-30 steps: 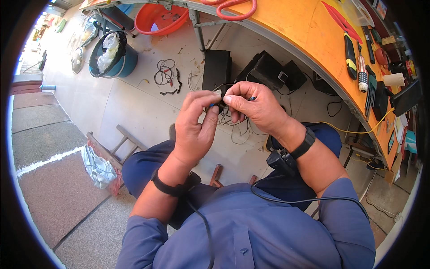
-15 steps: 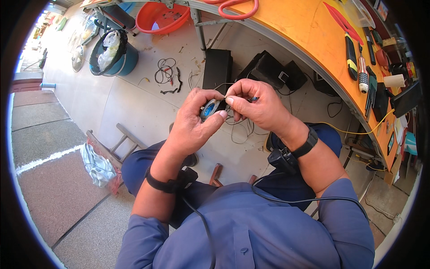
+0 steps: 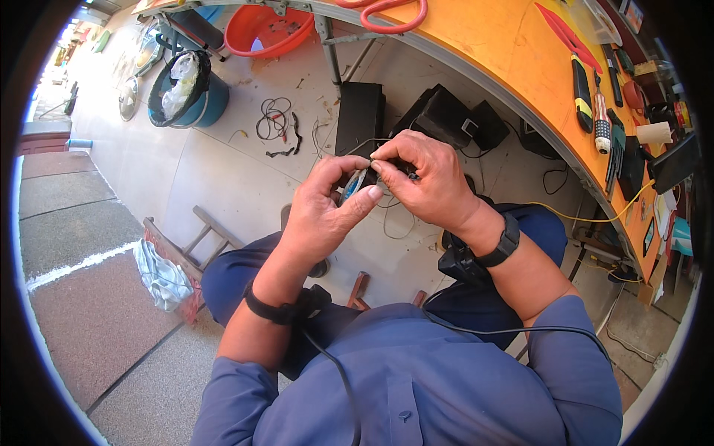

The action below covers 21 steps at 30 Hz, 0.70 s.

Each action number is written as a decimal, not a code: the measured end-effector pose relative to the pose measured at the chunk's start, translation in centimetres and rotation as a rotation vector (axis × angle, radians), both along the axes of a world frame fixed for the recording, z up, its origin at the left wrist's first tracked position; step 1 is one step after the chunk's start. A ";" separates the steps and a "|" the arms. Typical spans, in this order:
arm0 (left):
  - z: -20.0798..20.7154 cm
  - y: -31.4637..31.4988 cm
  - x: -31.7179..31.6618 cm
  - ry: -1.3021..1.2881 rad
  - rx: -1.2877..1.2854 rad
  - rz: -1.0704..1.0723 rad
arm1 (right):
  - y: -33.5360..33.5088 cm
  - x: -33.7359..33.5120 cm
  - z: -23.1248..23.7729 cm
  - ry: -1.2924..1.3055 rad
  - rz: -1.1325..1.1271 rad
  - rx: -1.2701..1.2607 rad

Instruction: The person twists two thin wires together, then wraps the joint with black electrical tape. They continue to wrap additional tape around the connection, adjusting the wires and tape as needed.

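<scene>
My left hand (image 3: 316,212) is closed around a small round piece (image 3: 352,186) with a pale rim and a blue face, held between thumb and fingers above my lap. It is tilted, so only a narrow slice of the blue shows. Right beside it, my right hand (image 3: 431,182) pinches something small and dark at the edge of the piece, with thumb and index finger together. What lies in that pinch is mostly hidden by the fingertips. The two hands nearly meet.
An orange workbench (image 3: 483,44) curves along the far right, bearing red-handled scissors (image 3: 394,28), a yellow-black cutter (image 3: 582,97) and a screwdriver (image 3: 602,123). Black boxes (image 3: 361,119) and loose wires (image 3: 274,119) lie on the floor. A lined blue bucket (image 3: 212,104) and red basin (image 3: 269,44) stand far left.
The round piece has turned more edge-on, showing less blue. My right hand has shifted slightly left, its fingers still pinched; my left hand stays closed on the piece.
</scene>
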<state>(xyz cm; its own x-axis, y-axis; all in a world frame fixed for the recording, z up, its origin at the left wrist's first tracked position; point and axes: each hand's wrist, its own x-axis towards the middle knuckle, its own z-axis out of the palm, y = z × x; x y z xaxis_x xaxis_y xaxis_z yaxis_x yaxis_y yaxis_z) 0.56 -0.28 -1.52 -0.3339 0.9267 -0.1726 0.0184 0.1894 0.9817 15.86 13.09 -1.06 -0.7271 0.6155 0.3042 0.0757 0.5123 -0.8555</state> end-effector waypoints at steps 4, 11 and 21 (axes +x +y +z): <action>-0.2 0.0 0.2 0.002 0.014 0.012 | 0.0 0.1 -0.2 0.042 -0.007 0.057; -0.3 0.0 0.4 -0.030 0.027 0.019 | 0.1 0.1 -0.5 0.061 -0.016 0.202; 0.8 0.0 0.3 -0.220 -0.096 0.013 | 0.2 0.1 -0.3 0.033 -0.032 0.158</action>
